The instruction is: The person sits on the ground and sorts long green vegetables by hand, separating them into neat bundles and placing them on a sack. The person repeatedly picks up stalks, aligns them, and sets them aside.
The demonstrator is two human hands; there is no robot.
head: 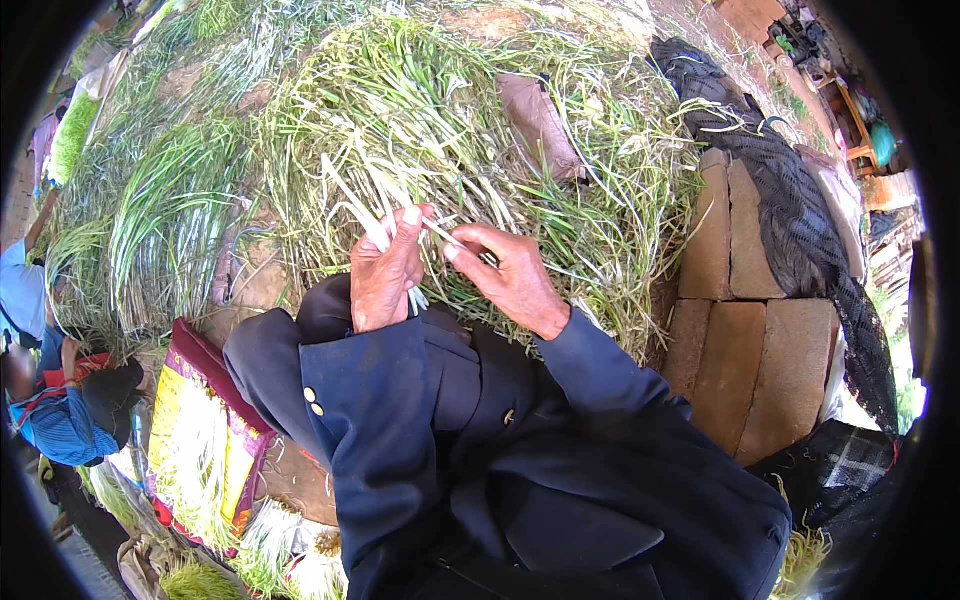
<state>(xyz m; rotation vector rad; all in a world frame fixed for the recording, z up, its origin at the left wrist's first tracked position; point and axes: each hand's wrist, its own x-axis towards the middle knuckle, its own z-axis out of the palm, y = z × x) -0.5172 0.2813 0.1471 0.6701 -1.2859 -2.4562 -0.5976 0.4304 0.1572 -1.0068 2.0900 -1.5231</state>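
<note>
My left hand (390,270) is closed around a small bunch of pale plant stalks (367,214), whose ends stick out above the thumb and below the palm. Thumb and fingers of my right hand (506,270) pinch one thin whitish stalk (442,232), which reaches across to the left fingertips. Beyond both hands lies a wide heap of long green leafy stalks (405,97), with paler stems towards me. A brownish-mauve cloth (541,127) rests on the heap, ahead of the right hand.
Clay bricks (724,352) are stacked at the right, partly under black netting (787,195). At the lower left, pale stalks lie on a yellow and maroon printed sack (244,435). Another person (67,420) sits at the far left; a further person (22,289) in light blue is just beyond.
</note>
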